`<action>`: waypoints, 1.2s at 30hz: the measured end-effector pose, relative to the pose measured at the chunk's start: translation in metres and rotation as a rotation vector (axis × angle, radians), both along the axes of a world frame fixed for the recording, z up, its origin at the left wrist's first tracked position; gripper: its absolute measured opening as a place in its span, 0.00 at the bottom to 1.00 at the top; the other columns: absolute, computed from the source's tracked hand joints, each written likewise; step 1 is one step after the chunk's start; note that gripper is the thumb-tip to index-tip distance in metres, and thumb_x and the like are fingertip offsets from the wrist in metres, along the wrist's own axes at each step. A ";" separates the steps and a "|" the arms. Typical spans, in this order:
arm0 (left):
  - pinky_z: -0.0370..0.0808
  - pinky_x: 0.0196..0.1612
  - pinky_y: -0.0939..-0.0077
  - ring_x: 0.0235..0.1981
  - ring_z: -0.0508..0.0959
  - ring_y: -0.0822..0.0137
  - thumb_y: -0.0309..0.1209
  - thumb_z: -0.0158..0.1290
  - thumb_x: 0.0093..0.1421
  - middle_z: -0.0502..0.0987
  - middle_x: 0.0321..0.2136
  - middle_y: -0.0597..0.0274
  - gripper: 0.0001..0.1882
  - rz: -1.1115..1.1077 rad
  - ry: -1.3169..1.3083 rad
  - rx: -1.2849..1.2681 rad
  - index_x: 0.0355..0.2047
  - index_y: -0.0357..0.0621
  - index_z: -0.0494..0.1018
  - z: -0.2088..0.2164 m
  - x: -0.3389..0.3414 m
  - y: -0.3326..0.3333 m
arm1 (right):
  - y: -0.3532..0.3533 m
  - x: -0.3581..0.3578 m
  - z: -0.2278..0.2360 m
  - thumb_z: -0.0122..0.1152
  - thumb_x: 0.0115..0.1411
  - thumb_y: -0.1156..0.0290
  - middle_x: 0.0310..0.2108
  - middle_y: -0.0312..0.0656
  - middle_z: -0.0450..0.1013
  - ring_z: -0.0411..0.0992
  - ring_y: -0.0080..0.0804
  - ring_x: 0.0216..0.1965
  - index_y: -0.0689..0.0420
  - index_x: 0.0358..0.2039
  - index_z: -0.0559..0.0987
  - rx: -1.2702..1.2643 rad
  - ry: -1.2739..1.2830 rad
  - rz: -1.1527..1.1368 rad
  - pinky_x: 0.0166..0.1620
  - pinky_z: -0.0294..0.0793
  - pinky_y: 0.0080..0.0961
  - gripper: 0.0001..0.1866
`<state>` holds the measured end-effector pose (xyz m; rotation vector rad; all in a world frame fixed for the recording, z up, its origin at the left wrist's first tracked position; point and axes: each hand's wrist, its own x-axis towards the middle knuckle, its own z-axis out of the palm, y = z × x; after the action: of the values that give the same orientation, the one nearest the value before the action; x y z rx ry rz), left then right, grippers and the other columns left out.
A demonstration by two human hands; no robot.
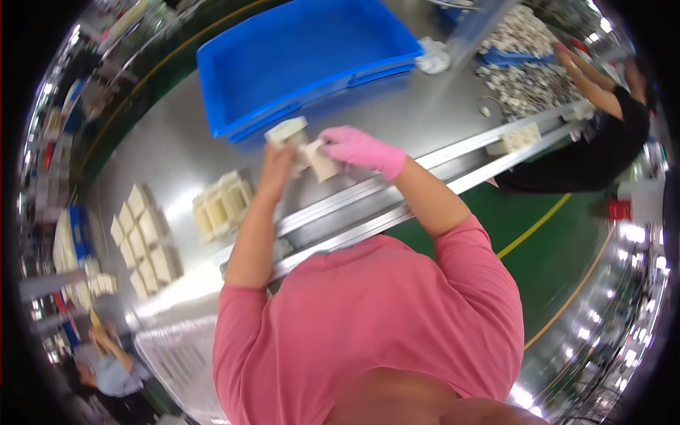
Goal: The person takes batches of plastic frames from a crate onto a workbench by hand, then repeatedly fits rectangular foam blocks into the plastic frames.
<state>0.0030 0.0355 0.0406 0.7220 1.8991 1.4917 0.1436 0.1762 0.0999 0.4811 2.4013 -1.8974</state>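
In front of my body, over the metal worktable [170,120], my bare left hand [277,166] grips a cream-white moulded part [287,130] with a boxy upper end. My right hand [363,150], in a pink glove, is closed on a smaller cream block-like piece [322,163]. The two pieces are close together, and blur hides whether they touch. Left of my left forearm stands a group of cream moulded parts [222,205] packed side by side. Farther left, several more cream blocks [144,237] are set in rows.
Beyond my hands sits a large blue bin [312,60]. A metal rail track [439,166] crosses in front of me, carrying cream parts [520,138] at right. Piles of small parts [528,88] lie near a co-worker [595,142]. A white crate [185,361] stands at lower left.
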 end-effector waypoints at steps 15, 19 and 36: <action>0.64 0.47 0.77 0.46 0.65 0.70 0.45 0.28 0.62 0.63 0.45 0.60 0.23 -0.096 -0.215 0.348 0.52 0.45 0.52 0.003 0.042 0.007 | -0.044 -0.005 -0.022 0.54 0.49 0.75 0.22 0.44 0.69 0.70 0.37 0.22 0.61 0.42 0.63 0.636 0.560 -0.370 0.25 0.68 0.25 0.19; 0.64 0.47 0.77 0.46 0.65 0.70 0.45 0.28 0.62 0.63 0.45 0.61 0.23 -0.137 -0.171 0.370 0.52 0.45 0.52 0.002 0.038 0.009 | -0.044 -0.005 -0.025 0.55 0.49 0.76 0.19 0.42 0.67 0.67 0.35 0.18 0.61 0.41 0.63 0.672 0.677 -0.425 0.22 0.66 0.25 0.18; 0.74 0.22 0.71 0.28 0.76 0.58 0.37 0.42 0.58 0.70 0.31 0.49 0.18 -0.269 -0.646 0.266 0.44 0.40 0.57 0.029 0.049 0.000 | -0.018 0.016 0.020 0.48 0.49 0.76 0.36 0.39 0.67 0.64 0.22 0.32 0.57 0.51 0.62 0.274 0.474 -0.271 0.34 0.66 0.18 0.25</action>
<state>0.0522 0.0356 0.0695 0.4969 1.0947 1.5710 0.1595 0.1585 0.1197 0.4242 3.0689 -1.9740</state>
